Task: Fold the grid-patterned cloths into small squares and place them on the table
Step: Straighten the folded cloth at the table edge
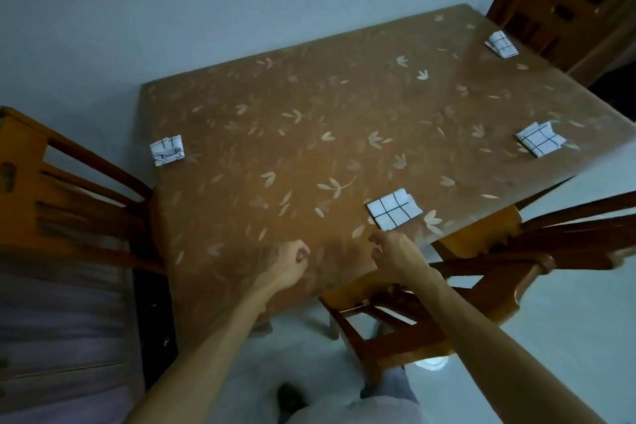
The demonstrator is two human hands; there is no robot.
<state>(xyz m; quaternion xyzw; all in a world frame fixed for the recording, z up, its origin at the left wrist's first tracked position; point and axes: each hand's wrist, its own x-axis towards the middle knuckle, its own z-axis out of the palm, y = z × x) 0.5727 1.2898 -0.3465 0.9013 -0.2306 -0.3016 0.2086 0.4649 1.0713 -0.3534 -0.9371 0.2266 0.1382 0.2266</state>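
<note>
A folded grid cloth [394, 209] is laid on the counter [275, 148], just beyond the loosely curled right hand [395, 253]; the left hand [289, 260] is fisted, empty.

No legible text, labels, brands, numbers or signs. The folded cloths [394, 210] carry only black grid lines; the tabletop [309, 134] carries only a leaf pattern.

On table [261, 148]: left cloth [167, 150], near cloth [393, 210] front-R, right cloth [540, 139], far cloth [501, 44] in back-R corner.
</note>
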